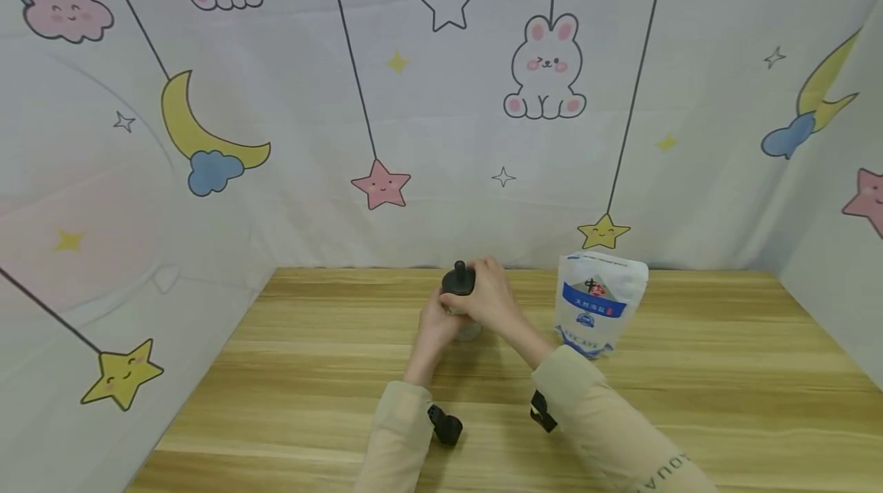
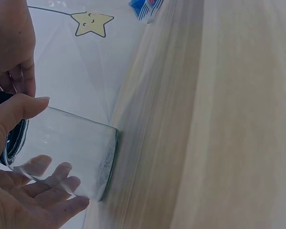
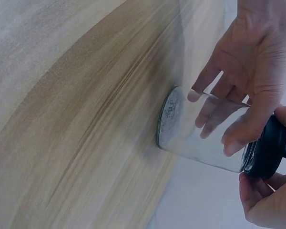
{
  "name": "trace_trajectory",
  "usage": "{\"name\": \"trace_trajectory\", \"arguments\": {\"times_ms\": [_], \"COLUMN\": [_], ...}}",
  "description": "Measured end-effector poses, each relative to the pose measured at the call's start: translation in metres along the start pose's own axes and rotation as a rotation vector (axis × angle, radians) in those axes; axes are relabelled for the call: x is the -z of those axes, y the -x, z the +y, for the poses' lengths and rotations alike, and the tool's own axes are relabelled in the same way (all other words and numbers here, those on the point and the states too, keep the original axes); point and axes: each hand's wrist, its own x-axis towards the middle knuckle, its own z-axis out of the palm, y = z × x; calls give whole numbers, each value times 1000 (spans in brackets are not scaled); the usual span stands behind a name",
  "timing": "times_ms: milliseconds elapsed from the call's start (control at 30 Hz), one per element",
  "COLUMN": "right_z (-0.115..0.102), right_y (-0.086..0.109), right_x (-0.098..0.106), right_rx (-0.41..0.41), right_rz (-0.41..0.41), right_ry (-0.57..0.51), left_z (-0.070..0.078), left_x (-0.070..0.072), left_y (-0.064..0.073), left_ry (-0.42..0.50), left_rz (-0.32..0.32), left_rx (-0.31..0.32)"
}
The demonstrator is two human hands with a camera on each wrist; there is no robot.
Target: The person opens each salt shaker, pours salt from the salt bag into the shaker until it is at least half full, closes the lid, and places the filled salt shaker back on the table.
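Observation:
A clear glass jar with a black lid stands upright on the wooden table, a knob or stem rising from the lid's top. My left hand wraps round the jar's side, thumb across the upper glass in the left wrist view. With its fingers and thumb, my right hand grips the lid's rim; part of that hand shows at the edge of the right wrist view. Through the glass, the base looks whitish and speckled; whether that is contents I cannot tell.
A white and blue pouch with printed lettering stands to the right of the jar. The wooden table meets a white cartoon-printed curtain at the back, with similar cloth on both sides.

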Motion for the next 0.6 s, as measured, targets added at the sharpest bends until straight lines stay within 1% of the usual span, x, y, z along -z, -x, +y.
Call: {"name": "trace_trajectory", "arguments": {"times_ms": [100,233,400,600], "right_z": [0,-1,-2,-1], "right_y": [0,0,0,0], "right_x": [0,0,-1,1], "right_rx": [8,14,26,36], "right_rz": [-9,-24,-48,-41], "right_ry": [2,11,-7,-31], "left_z": [0,-1,-3,-4], "left_x": [0,1,1,0], "left_y": [0,1,1,-1], "left_ry": [1,5,20,-14], "left_rz": [1,10,33,28], "left_rx": [19,22,23,19]}}
